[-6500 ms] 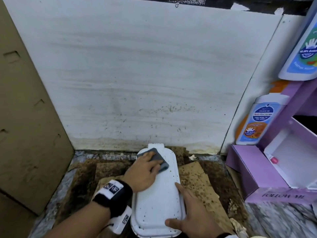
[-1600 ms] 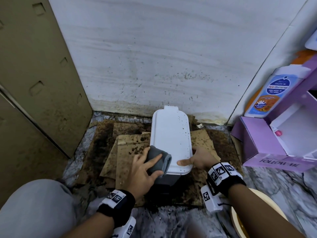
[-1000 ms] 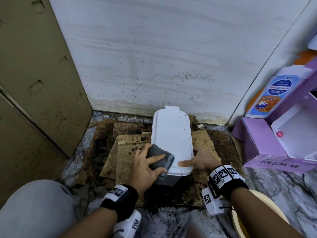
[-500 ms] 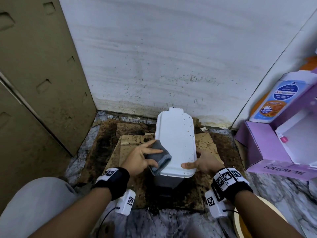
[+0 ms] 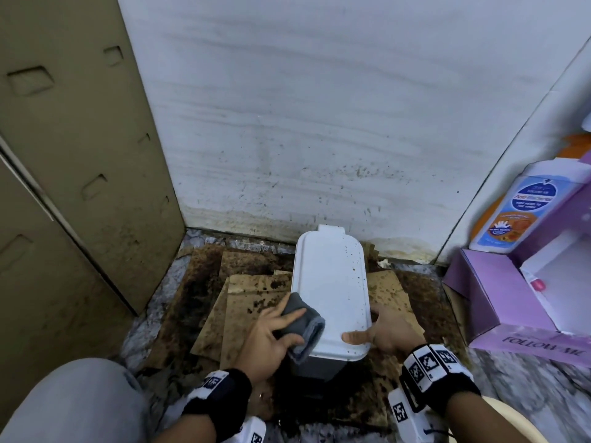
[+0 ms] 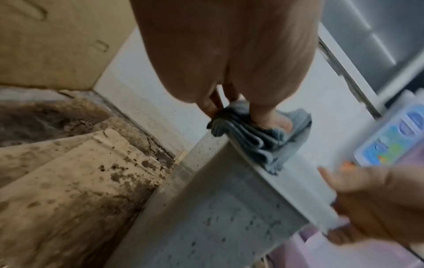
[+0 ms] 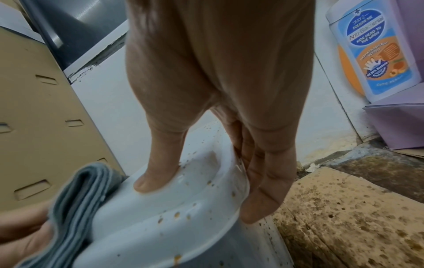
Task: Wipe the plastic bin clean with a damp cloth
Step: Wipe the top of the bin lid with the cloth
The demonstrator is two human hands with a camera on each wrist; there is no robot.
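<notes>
The plastic bin [image 5: 329, 282] stands on the floor by the wall, with a white lid flecked with brown spots and a grey body [image 6: 218, 217]. My left hand [image 5: 271, 334] grips a folded grey cloth [image 5: 303, 324] and presses it over the lid's near-left edge. The left wrist view shows the cloth [image 6: 263, 137] bunched on that rim. My right hand [image 5: 383, 334] holds the near-right corner. Its thumb [image 7: 156, 172] lies on the lid [image 7: 172, 217] and its fingers [image 7: 263, 181] run down the side.
Stained cardboard sheets [image 5: 249, 302] lie under and around the bin. A beige cabinet door [image 5: 80, 155] stands to the left and a white wall [image 5: 319, 123] behind. A purple box [image 5: 499, 298] and a wash bottle [image 5: 518, 212] sit at the right. My knee [image 5: 70, 404] is at bottom left.
Since 6.5 s ago the left hand has carried the cloth from the lid's far end to its near-left edge. Over the last second both hands stay almost in place.
</notes>
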